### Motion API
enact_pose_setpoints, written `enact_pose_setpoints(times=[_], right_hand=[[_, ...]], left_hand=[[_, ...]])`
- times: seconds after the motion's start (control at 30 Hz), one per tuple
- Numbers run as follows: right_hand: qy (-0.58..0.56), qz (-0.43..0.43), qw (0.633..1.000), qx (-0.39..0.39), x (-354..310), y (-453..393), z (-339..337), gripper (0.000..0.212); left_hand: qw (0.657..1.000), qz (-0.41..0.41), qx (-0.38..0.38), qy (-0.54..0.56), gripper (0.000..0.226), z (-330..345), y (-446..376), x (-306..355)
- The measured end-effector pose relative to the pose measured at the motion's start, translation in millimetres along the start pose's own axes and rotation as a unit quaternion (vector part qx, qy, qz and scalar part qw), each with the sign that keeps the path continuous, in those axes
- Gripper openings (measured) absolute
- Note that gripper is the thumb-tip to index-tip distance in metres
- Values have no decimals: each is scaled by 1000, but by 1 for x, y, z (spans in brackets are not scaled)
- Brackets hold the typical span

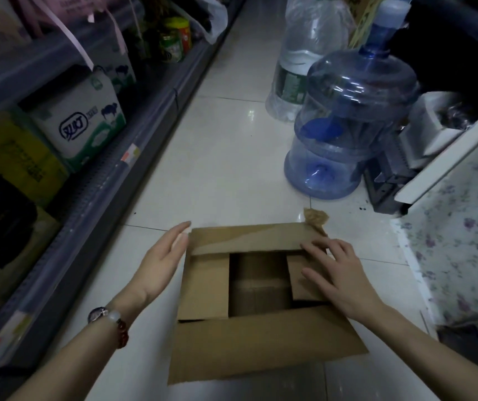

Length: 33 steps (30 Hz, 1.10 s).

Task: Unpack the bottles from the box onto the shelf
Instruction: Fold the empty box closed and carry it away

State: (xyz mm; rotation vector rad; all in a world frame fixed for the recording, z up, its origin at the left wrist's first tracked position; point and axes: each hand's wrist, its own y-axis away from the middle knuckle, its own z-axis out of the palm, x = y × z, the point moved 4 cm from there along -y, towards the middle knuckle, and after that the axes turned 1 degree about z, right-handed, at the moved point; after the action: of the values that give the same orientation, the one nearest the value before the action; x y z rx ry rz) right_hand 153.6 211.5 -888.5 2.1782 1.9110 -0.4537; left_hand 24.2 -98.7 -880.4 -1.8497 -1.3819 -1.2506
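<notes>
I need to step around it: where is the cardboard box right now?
In the head view the cardboard box sits on the white tiled floor, low centre, between the left hand and right hand, with the shelf to its left.

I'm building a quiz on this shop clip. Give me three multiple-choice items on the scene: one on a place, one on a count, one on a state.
1. Where does the box sit?
A. on the floor
B. on the shelf
C. on a chair

2. How many blue jugs are stacked by the aisle?
A. one
B. two
C. four

3. How is the right hand?
A. clenched in a fist
B. gripping a bottle
C. flat on the flaps

Answers:
1. A, it rests on the tiled floor beside the shelf.
2. B, one stands on another.
3. C, straight fingers lie on the cardboard; the left hand is open beside the box.
</notes>
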Motion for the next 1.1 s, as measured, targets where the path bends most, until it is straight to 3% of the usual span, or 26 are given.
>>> enact_pose_setpoints(times=[0.13,0.2,0.3,0.4,0.5,0.57,0.67,0.83,0.93,1.1], right_hand=[[19,12,998,-65,5,5,11,92],[28,19,994,-105,6,9,18,98],[1,42,990,-133,-3,10,15,98],[-74,33,991,-103,-31,22,3,81],[-110,-4,990,-90,-59,57,0,88],[-76,-14,995,-66,-63,80,5,85],[4,-29,999,40,-49,101,9,69],[77,-40,990,114,-38,98,6,64],[67,-41,983,168,-42,75,-8,64],[64,35,988,136,-40,26,-19,78]], left_hand=[[965,117,-136,-194,66,32,18,23],[946,98,-190,-243,81,46,20,15],[934,74,-200,-286,80,53,19,5],[937,62,-195,-283,66,51,16,5],[934,62,-204,-288,67,51,18,7],[935,61,-202,-284,68,51,18,6],[936,62,-201,-282,65,51,18,5],[933,53,-214,-284,73,51,16,6],[951,26,-214,-224,93,47,15,11],[974,-54,-207,-69,64,37,15,17]])
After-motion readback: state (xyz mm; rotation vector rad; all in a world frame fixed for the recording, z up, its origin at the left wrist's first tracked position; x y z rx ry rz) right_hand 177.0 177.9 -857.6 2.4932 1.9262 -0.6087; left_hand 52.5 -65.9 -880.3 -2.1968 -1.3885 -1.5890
